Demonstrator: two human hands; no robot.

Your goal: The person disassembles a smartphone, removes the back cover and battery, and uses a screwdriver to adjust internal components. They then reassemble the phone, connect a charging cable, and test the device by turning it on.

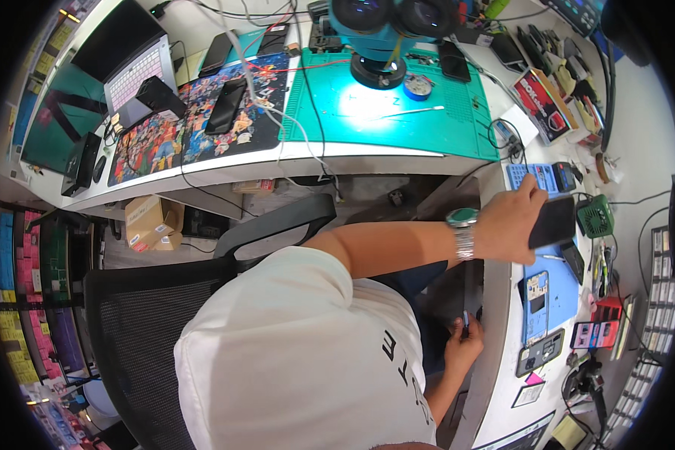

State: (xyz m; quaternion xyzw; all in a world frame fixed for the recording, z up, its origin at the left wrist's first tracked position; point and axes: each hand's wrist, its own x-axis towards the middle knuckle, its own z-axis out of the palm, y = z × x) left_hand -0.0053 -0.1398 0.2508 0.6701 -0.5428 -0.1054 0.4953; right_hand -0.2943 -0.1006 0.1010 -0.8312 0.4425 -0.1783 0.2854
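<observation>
My left hand point(502, 226), with a metal-band watch point(463, 217) on its wrist, reaches over the right-hand desk. Its fingers are closed on the edge of a dark smartphone point(555, 225), held above a blue mat point(564, 296). Lower down, by the desk's side, my right hand point(465, 347) is closed around a small slim tool point(466, 321) whose kind I cannot make out. An opened phone with bared inner parts point(535, 306) lies on the blue mat's left side. Just below it rests a dark phone back point(540, 352).
A green mini fan point(595, 216) and a blue keypad-like device point(531, 178) stand near the held phone. The other desk carries a microscope point(382, 67) over a lit green mat point(315, 124), and a laptop point(139, 79). A black mesh chair point(139, 337) is at left.
</observation>
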